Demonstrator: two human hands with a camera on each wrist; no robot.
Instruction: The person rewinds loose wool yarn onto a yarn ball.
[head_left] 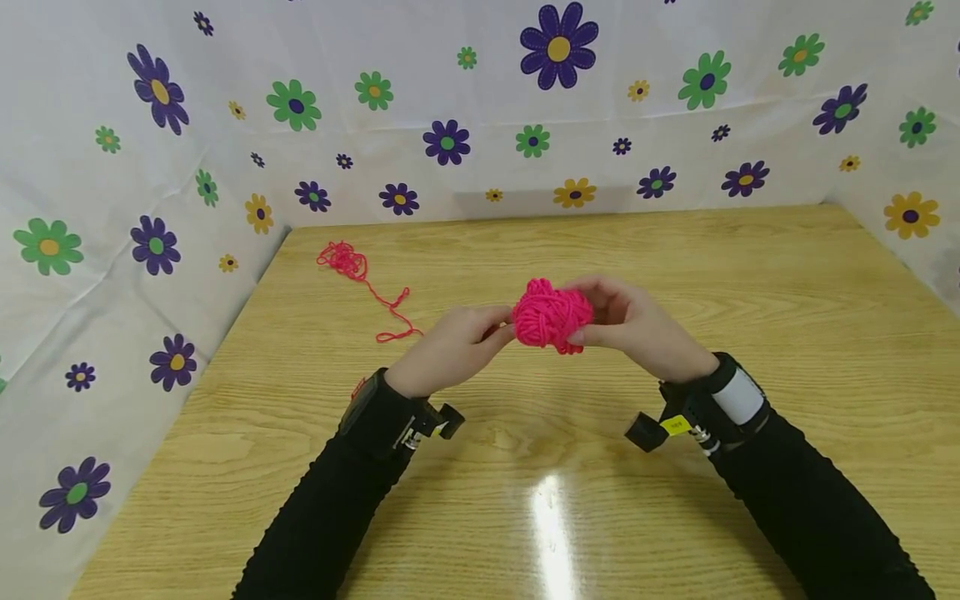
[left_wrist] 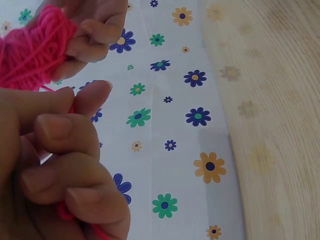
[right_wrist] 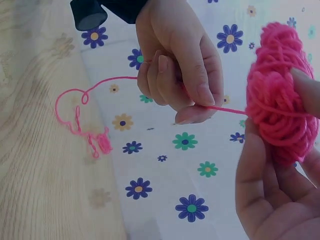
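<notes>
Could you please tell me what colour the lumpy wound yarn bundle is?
The lumpy wound yarn bundle is vivid pink, showing best in the right wrist view.

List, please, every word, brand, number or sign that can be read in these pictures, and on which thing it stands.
Nothing can be read with certainty.
Yellow label beside the right wrist camera: dark marks, too small to read.
Ball of yarn, table and flowered cloth: no text visible.
</notes>
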